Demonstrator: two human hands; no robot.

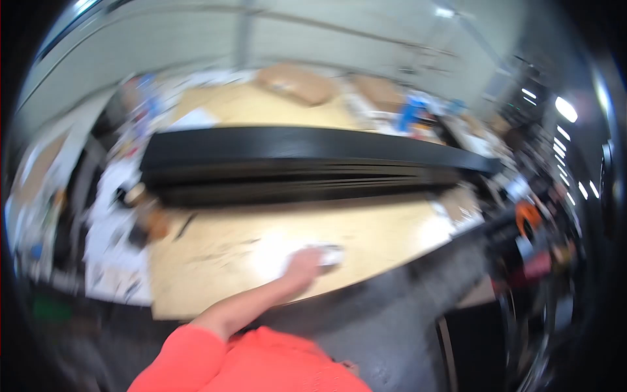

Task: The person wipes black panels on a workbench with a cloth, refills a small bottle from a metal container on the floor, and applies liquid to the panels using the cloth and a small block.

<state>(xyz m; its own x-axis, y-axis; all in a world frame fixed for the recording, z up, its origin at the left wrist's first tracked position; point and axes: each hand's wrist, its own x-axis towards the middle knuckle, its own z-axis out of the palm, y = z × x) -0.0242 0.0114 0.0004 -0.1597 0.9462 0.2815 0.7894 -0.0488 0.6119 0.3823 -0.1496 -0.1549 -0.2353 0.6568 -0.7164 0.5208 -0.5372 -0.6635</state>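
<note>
My left hand point(304, 266) reaches over the light wooden tabletop point(222, 274), fingers closed around a small white-and-grey thing point(332, 255). Motion blur hides what kind of thing it is. Just beyond the hand, a long black piece point(307, 144) with a smooth upper face stretches across the table. Several dark, thin layers with narrow gaps show along its near side. Between hand and black piece there is a strip of bare wood. My right hand is out of view.
A bottle-like brown thing point(157, 222) and a thin dark stick point(186, 225) lie left of the board. Brown packages point(297, 83) sit at the back, with a blue object point(410, 114) at far right. A dark upright panel point(473, 346) stands on the floor at lower right.
</note>
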